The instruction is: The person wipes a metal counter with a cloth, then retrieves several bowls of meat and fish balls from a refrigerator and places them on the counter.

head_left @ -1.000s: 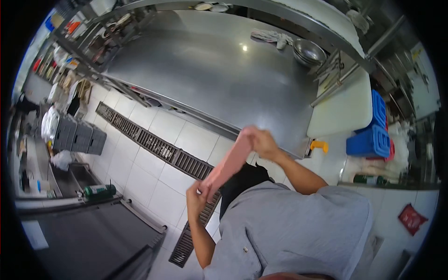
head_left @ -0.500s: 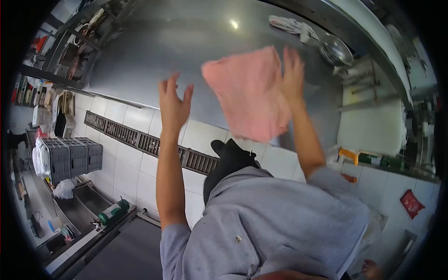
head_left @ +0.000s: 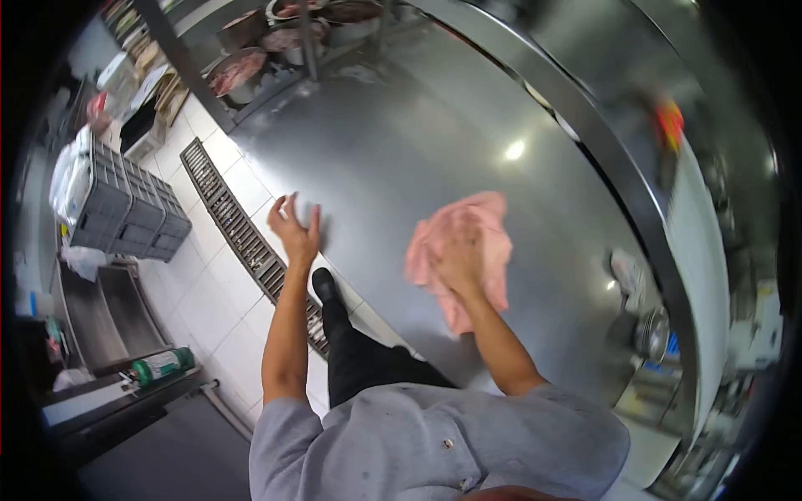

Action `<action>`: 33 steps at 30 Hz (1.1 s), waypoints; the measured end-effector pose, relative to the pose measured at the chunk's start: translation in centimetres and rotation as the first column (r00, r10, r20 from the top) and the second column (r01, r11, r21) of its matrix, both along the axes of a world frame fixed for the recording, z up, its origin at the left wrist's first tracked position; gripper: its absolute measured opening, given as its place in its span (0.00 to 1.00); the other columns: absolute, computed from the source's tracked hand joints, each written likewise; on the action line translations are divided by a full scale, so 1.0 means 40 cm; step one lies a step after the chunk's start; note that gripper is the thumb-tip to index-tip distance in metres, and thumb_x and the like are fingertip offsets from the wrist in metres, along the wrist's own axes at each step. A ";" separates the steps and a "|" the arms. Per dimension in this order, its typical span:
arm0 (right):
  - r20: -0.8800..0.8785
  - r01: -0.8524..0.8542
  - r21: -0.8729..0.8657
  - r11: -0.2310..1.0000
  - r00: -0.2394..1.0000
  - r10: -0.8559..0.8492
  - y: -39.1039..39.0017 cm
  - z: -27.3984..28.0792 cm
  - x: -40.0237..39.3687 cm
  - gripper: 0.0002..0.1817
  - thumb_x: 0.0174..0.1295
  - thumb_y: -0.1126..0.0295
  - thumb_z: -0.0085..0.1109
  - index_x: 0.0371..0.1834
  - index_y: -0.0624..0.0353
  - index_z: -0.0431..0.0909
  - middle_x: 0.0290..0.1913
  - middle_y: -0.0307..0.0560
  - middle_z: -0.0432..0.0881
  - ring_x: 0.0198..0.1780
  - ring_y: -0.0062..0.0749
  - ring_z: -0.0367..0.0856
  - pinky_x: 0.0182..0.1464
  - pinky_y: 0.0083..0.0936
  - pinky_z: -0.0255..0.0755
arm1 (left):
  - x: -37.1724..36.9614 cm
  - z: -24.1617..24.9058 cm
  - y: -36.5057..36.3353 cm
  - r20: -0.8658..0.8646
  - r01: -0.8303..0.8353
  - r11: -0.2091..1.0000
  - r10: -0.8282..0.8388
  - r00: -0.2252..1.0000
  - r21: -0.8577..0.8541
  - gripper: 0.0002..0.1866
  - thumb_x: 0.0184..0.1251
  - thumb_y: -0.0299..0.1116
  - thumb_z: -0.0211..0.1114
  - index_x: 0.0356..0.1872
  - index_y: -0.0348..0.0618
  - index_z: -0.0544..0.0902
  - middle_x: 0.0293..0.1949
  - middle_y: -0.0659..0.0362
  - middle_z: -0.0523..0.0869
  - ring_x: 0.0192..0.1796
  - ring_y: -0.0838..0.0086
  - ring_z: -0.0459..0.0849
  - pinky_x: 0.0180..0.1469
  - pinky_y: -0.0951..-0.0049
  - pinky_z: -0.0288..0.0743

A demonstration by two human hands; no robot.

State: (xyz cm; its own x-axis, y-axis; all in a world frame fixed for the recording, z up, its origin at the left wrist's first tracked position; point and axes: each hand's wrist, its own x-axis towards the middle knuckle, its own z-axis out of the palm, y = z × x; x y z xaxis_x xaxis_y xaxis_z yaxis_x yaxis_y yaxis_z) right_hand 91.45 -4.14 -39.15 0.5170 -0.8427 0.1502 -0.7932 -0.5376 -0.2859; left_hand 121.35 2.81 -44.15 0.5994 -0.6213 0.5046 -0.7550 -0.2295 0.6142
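My right hand (head_left: 459,259) is on a crumpled pink cloth (head_left: 494,250), pressing it against the steel tabletop (head_left: 376,159). Its fingers are slightly blurred and bunch the cloth beneath them. Over the table's left edge, my left hand (head_left: 296,236) is raised, fingers curved and apart, holding nothing.
Pots of raw meat (head_left: 237,73) stand beyond the table's far left end. To the right are metal bowls (head_left: 652,334) and a whitish cloth (head_left: 628,275). A floor drain grate (head_left: 234,225), grey crates (head_left: 125,200) and a green cylinder (head_left: 163,365) lie to the left.
The pink cloth, spread out in the air before, is now down on the tabletop under my right hand. My view has turned, bringing the meat pots closer. My left hand remains empty.
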 end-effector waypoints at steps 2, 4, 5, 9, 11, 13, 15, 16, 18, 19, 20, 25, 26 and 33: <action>-0.185 -0.106 -0.043 0.993 0.978 0.097 -0.136 -0.035 0.141 0.37 0.60 0.53 0.52 0.68 0.65 0.59 0.69 0.63 0.57 0.73 0.54 0.49 0.72 0.45 0.42 | 0.025 0.038 -0.070 0.030 0.046 0.999 -0.047 0.998 0.009 0.27 0.57 0.39 0.68 0.57 0.41 0.73 0.59 0.44 0.68 0.63 0.52 0.60 0.65 0.54 0.53; -0.135 -0.023 -0.092 0.995 0.991 0.010 -0.341 -0.029 0.280 0.37 0.59 0.53 0.53 0.68 0.65 0.58 0.69 0.63 0.57 0.72 0.55 0.51 0.72 0.44 0.45 | 0.070 0.013 -0.094 -0.064 0.002 1.000 -0.002 0.998 -0.004 0.25 0.56 0.37 0.68 0.55 0.41 0.75 0.59 0.44 0.68 0.64 0.49 0.58 0.66 0.52 0.51; -0.097 0.026 -0.104 0.994 0.995 -0.037 -0.446 -0.035 0.359 0.38 0.58 0.53 0.53 0.68 0.65 0.58 0.69 0.63 0.57 0.72 0.55 0.51 0.71 0.44 0.46 | 0.100 0.017 -0.098 -0.053 0.049 0.997 -0.046 0.998 0.060 0.24 0.55 0.36 0.68 0.54 0.41 0.76 0.59 0.44 0.67 0.65 0.48 0.56 0.66 0.52 0.52; -0.134 0.213 -0.198 0.957 0.961 -0.242 -0.896 -0.097 0.500 0.40 0.62 0.49 0.47 0.70 0.66 0.53 0.71 0.66 0.52 0.72 0.58 0.52 0.70 0.43 0.48 | 0.225 0.045 -0.154 -0.028 0.176 0.978 -0.173 0.984 0.114 0.21 0.52 0.38 0.70 0.48 0.43 0.80 0.58 0.48 0.71 0.66 0.49 0.56 0.66 0.52 0.51; -0.242 0.186 -0.371 0.910 0.926 -0.289 -1.197 -0.215 0.444 0.39 0.64 0.46 0.43 0.70 0.65 0.53 0.71 0.65 0.53 0.72 0.60 0.50 0.71 0.45 0.47 | 0.263 0.042 -0.174 -0.014 0.213 0.969 -0.213 0.977 0.125 0.21 0.50 0.39 0.70 0.46 0.45 0.81 0.56 0.49 0.73 0.65 0.50 0.58 0.65 0.51 0.52; -0.172 0.213 -0.349 0.913 0.943 -0.286 -1.381 -0.238 0.430 0.37 0.66 0.45 0.41 0.68 0.64 0.56 0.71 0.62 0.54 0.72 0.63 0.49 0.71 0.46 0.46 | 0.286 0.036 -0.180 -0.034 0.242 0.963 -0.240 0.970 0.121 0.19 0.48 0.38 0.71 0.43 0.45 0.82 0.54 0.49 0.75 0.64 0.50 0.59 0.64 0.52 0.53; -0.056 0.290 -0.273 0.917 0.947 -0.316 -1.444 -0.174 0.483 0.36 0.67 0.45 0.39 0.68 0.64 0.57 0.72 0.61 0.54 0.72 0.62 0.50 0.72 0.45 0.46 | 0.288 0.038 -0.185 -0.072 0.263 0.957 -0.256 0.964 0.122 0.18 0.47 0.36 0.71 0.41 0.46 0.83 0.52 0.48 0.76 0.64 0.50 0.60 0.65 0.52 0.54; -0.053 0.401 -0.243 0.883 0.904 -0.425 -1.482 -0.166 0.495 0.34 0.68 0.47 0.38 0.68 0.63 0.58 0.72 0.60 0.55 0.72 0.59 0.50 0.72 0.45 0.45 | 0.291 0.039 -0.186 -0.093 0.271 0.954 -0.260 0.961 0.130 0.17 0.46 0.36 0.71 0.40 0.46 0.83 0.51 0.48 0.76 0.63 0.50 0.61 0.65 0.53 0.54; -0.065 0.519 -0.232 0.823 0.836 -0.546 -1.550 -0.163 0.519 0.32 0.69 0.49 0.38 0.67 0.62 0.60 0.71 0.58 0.57 0.73 0.54 0.51 0.72 0.44 0.45 | 0.295 0.036 -0.189 -0.085 0.265 0.957 -0.256 0.963 0.119 0.17 0.46 0.36 0.71 0.40 0.46 0.84 0.50 0.48 0.77 0.63 0.50 0.61 0.64 0.54 0.55; -0.075 0.478 -0.271 0.836 0.855 -0.513 -1.574 -0.185 0.522 0.31 0.69 0.50 0.38 0.67 0.61 0.61 0.71 0.57 0.58 0.72 0.52 0.52 0.72 0.44 0.45 | 0.295 0.036 -0.192 -0.081 0.257 0.959 -0.248 0.965 0.122 0.16 0.46 0.35 0.71 0.39 0.45 0.84 0.50 0.47 0.76 0.62 0.50 0.62 0.64 0.54 0.56; -0.093 0.428 -0.301 0.852 0.876 -0.473 -1.600 -0.205 0.524 0.30 0.69 0.50 0.38 0.67 0.61 0.62 0.70 0.56 0.59 0.72 0.50 0.53 0.72 0.43 0.46 | 0.301 0.037 -0.191 -0.076 0.270 0.954 -0.262 0.962 0.127 0.16 0.46 0.35 0.71 0.39 0.45 0.84 0.50 0.47 0.76 0.62 0.50 0.62 0.64 0.54 0.56; -0.149 -0.038 -0.169 0.985 0.989 0.012 -1.357 -0.162 0.550 0.27 0.69 0.53 0.39 0.65 0.59 0.67 0.68 0.53 0.65 0.71 0.41 0.59 0.71 0.42 0.47 | 0.290 0.041 -0.203 -0.131 0.261 0.952 -0.241 0.962 0.162 0.17 0.46 0.35 0.70 0.40 0.43 0.83 0.51 0.43 0.75 0.62 0.48 0.61 0.62 0.53 0.56; -0.186 -0.210 -0.234 0.949 0.968 0.169 -1.260 -0.157 0.534 0.27 0.69 0.53 0.39 0.64 0.58 0.67 0.68 0.52 0.66 0.70 0.39 0.60 0.71 0.41 0.48 | 0.284 0.049 -0.196 -0.132 0.239 0.953 -0.217 0.967 0.186 0.17 0.47 0.36 0.69 0.40 0.43 0.83 0.51 0.42 0.75 0.62 0.48 0.61 0.62 0.52 0.56; -0.190 0.316 -0.342 0.885 0.899 -0.395 -1.586 -0.179 0.343 0.25 0.65 0.60 0.41 0.64 0.57 0.67 0.63 0.54 0.71 0.66 0.43 0.66 0.66 0.39 0.58 | 0.295 0.029 -0.199 -0.096 0.257 0.956 -0.245 0.965 0.143 0.14 0.45 0.34 0.69 0.36 0.44 0.84 0.48 0.45 0.77 0.61 0.49 0.62 0.62 0.54 0.56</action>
